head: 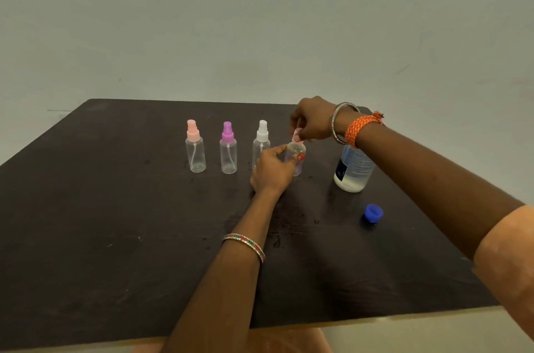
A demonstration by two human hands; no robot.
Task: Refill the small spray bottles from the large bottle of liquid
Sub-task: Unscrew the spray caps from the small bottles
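Observation:
Three small clear spray bottles stand in a row on the dark table (115,237): one with a pink cap (195,147), one with a purple cap (228,149), one with a white cap (261,141). My left hand (271,169) grips the body of a fourth small bottle (297,154) standing just right of the white one. My right hand (313,121) pinches that bottle's pink spray cap (297,137) from above. The large clear bottle (352,167) stands uncapped to the right, partly hidden behind my right wrist, with a low level of liquid.
The large bottle's blue cap (373,213) lies on the table in front of it, towards the right edge. A plain pale wall runs behind the table. The table's front edge is near my body.

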